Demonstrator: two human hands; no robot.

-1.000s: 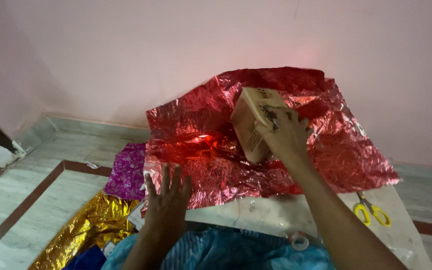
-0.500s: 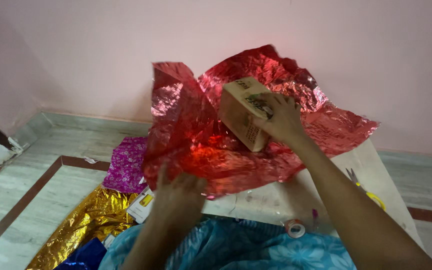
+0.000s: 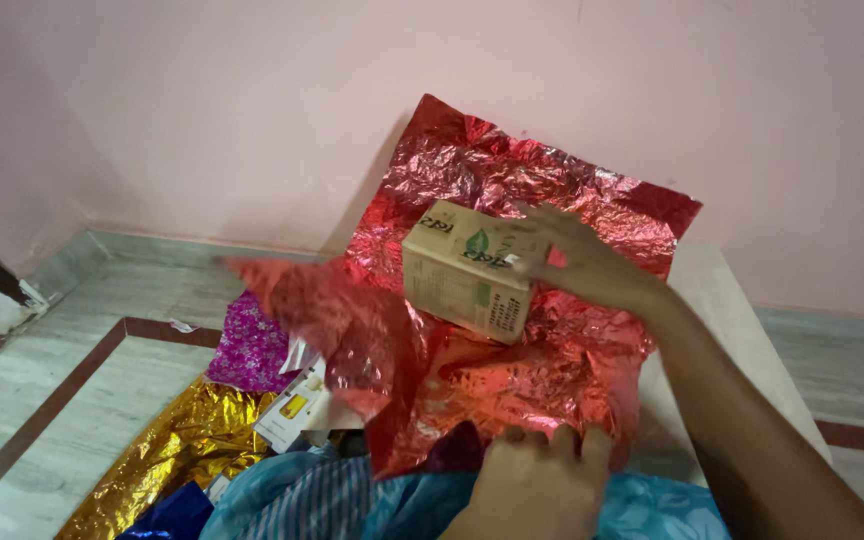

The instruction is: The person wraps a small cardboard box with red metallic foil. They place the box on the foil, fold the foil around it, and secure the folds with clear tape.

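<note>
The right hand [image 3: 577,262] holds the small cream cardboard box with green print [image 3: 467,270] by its far end, fingers wrapped over the top edge, keeping it tilted just above the crinkled sheet of shiny red foil wrapping paper [image 3: 512,370] that lies on the pale board [image 3: 717,330] by the pink wall [image 3: 252,120]. The left hand [image 3: 537,480] is closed on the sheet's near edge, fingers curled over it. To do this well, I judge the box should sit square in the sheet's middle, and the near edge be drawn taut and even, clear of the purple and gold foil sheets [image 3: 202,420] at the left.
</note>
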